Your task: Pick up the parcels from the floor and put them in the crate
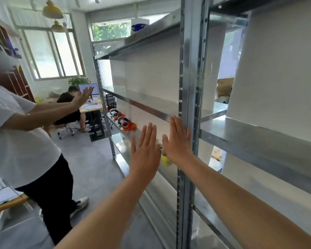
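Note:
Both my arms are stretched out in front of me at chest height. My left hand [145, 151] is flat, fingers straight and together, holding nothing. My right hand [178, 141] is held the same way just to its right, beside the upright post [188, 87] of a metal shelving rack. No parcel and no crate is in view.
The metal rack [258, 137] fills the right side; orange-and-white objects [126, 124] lie on a lower shelf and a yellow object [166, 159] sits behind my hands. A person in a white shirt [22, 141] stands at left, arm raised. Another person sits at a desk [90, 108]. Grey floor [90, 168] lies between.

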